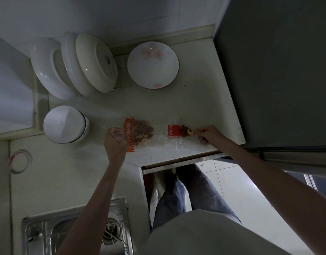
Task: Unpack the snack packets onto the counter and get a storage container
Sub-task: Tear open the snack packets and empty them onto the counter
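Two hands (pixel 115 142) (pixel 207 134), two snack packets (pixel 138 134) (pixel 178 132), one plate (pixel 153 65).

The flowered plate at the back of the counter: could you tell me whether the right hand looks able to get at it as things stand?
Probably yes, once freed. The right hand pinches the smaller snack packet, and only bare counter lies between it and the plate; nothing stands in the way.
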Action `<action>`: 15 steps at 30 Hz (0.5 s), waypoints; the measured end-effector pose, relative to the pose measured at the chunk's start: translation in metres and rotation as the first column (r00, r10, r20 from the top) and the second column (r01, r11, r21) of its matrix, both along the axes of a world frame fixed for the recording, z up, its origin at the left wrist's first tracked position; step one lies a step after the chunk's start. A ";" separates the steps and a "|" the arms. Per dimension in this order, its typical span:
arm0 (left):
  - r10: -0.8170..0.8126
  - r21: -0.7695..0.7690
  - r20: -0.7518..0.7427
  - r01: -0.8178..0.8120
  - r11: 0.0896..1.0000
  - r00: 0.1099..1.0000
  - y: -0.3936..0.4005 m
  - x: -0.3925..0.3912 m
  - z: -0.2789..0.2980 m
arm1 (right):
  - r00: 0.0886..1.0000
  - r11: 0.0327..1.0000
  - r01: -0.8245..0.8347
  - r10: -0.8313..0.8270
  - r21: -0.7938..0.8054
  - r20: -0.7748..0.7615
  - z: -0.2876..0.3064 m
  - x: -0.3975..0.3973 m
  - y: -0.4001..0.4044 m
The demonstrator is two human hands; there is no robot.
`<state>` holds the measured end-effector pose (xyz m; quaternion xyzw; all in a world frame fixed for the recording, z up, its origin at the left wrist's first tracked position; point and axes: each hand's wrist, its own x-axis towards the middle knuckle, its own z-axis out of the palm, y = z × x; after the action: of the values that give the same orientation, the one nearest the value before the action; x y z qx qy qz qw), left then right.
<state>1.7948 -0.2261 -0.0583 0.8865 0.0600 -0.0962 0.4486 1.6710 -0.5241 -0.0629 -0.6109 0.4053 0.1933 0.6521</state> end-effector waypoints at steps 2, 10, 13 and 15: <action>-0.020 0.003 0.040 0.020 1.000 0.999 -0.003 -0.002 0.004 | 1.000 1.000 -0.028 0.028 0.000 -0.001 0.001 0.002 0.001; -0.118 -0.047 0.135 0.126 0.991 0.984 -0.026 -0.016 0.019 | 1.000 1.000 -0.026 0.026 -0.005 -0.013 0.007 0.001 -0.007; -0.206 -0.078 0.164 0.221 0.972 0.965 -0.035 -0.024 0.021 | 1.000 1.000 0.004 -0.004 -0.010 -0.011 0.008 -0.008 -0.012; -0.233 -0.088 0.159 0.249 0.964 0.959 -0.040 -0.029 0.018 | 1.000 1.000 0.023 -0.023 -0.010 -0.009 0.009 -0.011 -0.014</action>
<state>1.7657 -0.2662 -0.0406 0.8665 -0.0872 -0.0877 0.4835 1.6595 -0.5386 -0.0535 -0.6085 0.4160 0.1867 0.6495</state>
